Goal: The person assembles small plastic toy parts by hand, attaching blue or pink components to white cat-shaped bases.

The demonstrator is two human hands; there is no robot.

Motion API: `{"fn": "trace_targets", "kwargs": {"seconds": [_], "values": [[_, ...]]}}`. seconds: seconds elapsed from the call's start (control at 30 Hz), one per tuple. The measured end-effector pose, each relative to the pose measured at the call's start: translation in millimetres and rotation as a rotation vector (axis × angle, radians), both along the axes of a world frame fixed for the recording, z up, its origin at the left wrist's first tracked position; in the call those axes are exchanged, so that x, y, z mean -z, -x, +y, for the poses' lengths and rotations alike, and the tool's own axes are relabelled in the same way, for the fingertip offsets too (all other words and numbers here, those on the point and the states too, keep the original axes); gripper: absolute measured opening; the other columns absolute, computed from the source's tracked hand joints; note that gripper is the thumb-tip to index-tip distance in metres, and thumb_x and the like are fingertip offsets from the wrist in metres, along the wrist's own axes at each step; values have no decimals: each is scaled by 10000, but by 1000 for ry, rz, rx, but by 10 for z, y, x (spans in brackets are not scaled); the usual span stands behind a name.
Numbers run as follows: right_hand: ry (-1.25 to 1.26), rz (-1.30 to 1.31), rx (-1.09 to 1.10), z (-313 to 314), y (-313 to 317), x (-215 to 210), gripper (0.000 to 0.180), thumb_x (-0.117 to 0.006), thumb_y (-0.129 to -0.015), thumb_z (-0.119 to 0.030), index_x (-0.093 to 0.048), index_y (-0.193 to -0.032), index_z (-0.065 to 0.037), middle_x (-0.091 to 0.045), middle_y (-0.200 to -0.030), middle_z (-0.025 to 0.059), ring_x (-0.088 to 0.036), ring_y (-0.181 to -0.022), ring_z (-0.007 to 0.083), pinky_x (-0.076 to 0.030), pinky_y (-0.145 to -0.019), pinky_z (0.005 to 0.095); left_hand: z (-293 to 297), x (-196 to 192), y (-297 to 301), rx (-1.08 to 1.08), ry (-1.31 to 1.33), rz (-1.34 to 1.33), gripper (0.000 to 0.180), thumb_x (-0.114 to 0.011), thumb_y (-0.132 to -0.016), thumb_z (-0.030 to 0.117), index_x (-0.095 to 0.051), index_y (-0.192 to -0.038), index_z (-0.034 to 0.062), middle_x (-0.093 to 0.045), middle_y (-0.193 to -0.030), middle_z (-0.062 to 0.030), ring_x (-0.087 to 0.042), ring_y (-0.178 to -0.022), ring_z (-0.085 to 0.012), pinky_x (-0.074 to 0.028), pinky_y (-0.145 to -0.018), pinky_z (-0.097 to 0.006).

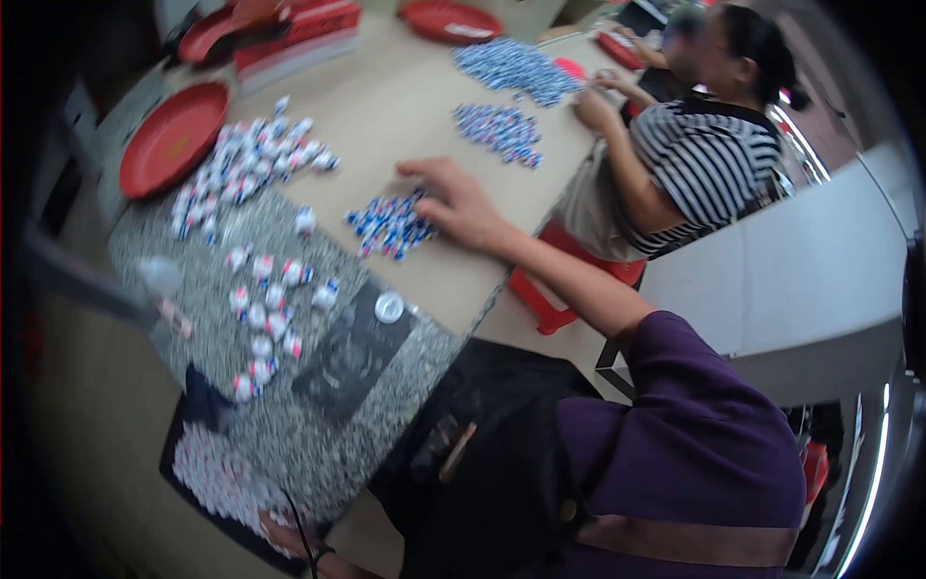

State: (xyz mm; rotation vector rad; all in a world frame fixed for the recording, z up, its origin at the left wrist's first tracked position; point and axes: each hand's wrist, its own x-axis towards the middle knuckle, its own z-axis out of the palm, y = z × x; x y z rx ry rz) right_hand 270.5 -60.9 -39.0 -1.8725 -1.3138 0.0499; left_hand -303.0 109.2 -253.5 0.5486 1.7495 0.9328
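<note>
My right hand (458,207) reaches across the table with fingers apart, its thumb at the edge of a small heap of blue, white and red pieces (391,227). No object shows in its grasp. Low in the view, my left hand (285,536) is at the near edge of a dark tray (178,439) filled with small whitish pieces (217,468). Its fingers are blurred and partly hidden, so its grip is unclear. Loose white pieces (275,299) with pink and blue patches are scattered on the speckled stone tabletop (318,449); their kind is too blurred to tell.
A larger white heap (251,164) lies beside a red round dish (174,140). Blue-white heaps (516,72) spread farther back, near another red dish (451,21). A dark mat (357,352) bears a small white disc (389,307). A person in stripes (690,159) sits at right.
</note>
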Motion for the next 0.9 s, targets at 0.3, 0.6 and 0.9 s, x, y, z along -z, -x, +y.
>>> {"fn": "trace_targets", "kwargs": {"seconds": [0.3, 0.6, 0.9], "values": [[-137, -108, -92, 47, -36, -98, 338, -642, -861, -192, -650, -1165, -44, -658, -1154, 98, -558, -1125, 251, -413, -989, 344, -1695, -1540, -35, 526, 214, -408, 109, -606, -819, 56, -554, -724, 41, -596, -713, -78, -475, -423, -112, -366, -357, -234], [-224, -234, -286, 125, 360, -306, 209, -679, -750, 42, -711, -933, -54, -674, -991, 77, -589, -984, 235, -482, -836, 350, -1747, -2250, -1253, 861, 133, -626, 196, -700, -785, 141, -583, -686, 19, -638, -799, -128, -545, -608, -126, -398, -498, -242], [-116, -565, -1114, 1385, 1282, -453, 336, -581, -913, -185, -623, -1246, -190, -509, -1399, 58, -404, -1345, 291, -354, -1098, 420, -1490, -2468, -1803, 631, 32, -1315, 231, -673, -868, 217, -581, -761, 34, -624, -1008, -208, -483, -472, -161, -371, -371, -273]]}}
